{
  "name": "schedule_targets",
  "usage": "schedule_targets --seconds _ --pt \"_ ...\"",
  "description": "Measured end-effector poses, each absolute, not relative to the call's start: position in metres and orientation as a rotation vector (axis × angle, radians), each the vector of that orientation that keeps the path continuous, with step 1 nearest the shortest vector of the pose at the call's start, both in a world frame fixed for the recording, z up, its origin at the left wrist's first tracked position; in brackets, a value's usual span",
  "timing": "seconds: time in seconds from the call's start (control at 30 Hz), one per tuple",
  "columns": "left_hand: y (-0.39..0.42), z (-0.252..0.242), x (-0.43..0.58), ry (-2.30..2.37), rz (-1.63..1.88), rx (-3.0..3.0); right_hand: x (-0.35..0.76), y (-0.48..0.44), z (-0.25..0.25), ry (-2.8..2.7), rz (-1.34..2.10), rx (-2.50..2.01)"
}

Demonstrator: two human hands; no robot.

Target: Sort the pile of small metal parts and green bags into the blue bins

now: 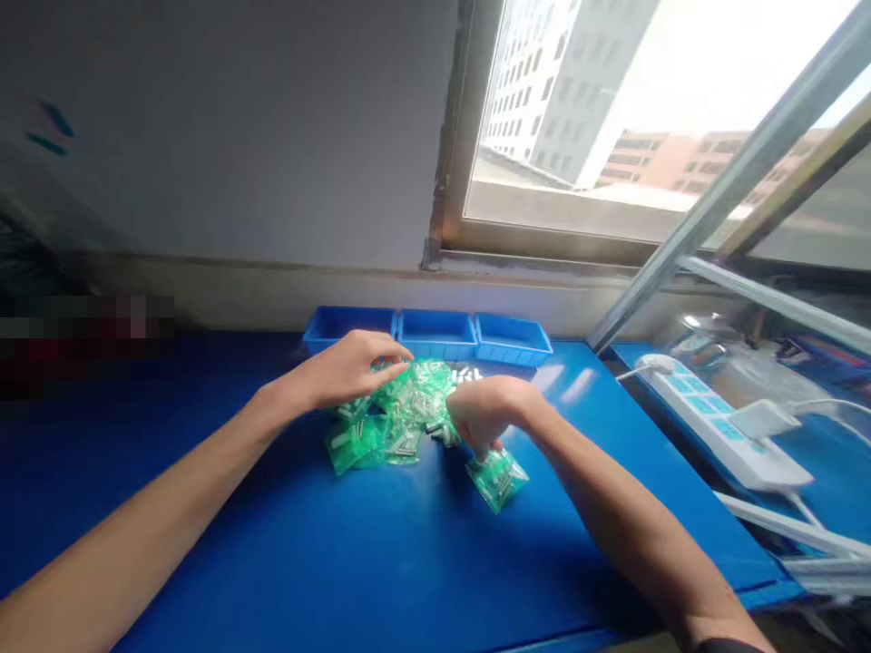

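A heap of green-tinted clear plastic bags (360,443), with small metallic cylindrical parts in them, lies on the blue table (408,562). Over the heap's left side reaches my left hand (354,363), its thumb and fingers apart and nothing visible between them. My right hand (486,408) is bent downward at the heap's right, fingers closed at the upper edge of one small green plastic bag (500,481) with metal pins inside. The fingertips are partly hidden behind the hand. Beside the right hand, a few loose white or shiny pieces (466,374) show behind the knuckles.
Three blue bins stand in a row behind the heap: left bin (350,326), middle bin (435,334), right bin (513,339). At the right, a metal frame (728,154) rises past a white power strip (725,422) with a plugged-in adapter (763,419). A wall and window are behind.
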State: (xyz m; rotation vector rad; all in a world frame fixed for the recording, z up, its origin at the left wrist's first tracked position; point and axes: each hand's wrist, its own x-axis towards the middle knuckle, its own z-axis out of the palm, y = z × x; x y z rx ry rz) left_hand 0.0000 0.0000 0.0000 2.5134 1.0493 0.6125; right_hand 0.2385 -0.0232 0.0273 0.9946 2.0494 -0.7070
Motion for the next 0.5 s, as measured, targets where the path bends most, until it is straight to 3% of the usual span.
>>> schedule_targets --seconds 0.27,0.5 --pt "0.000 -0.002 0.004 1.013 0.616 2.517 0.274 -0.019 0.054 2.305 -0.819 1.091" --pt "-0.022 -0.041 -0.004 1.025 0.887 2.655 0.290 -0.031 0.004 2.955 -0.728 1.259"
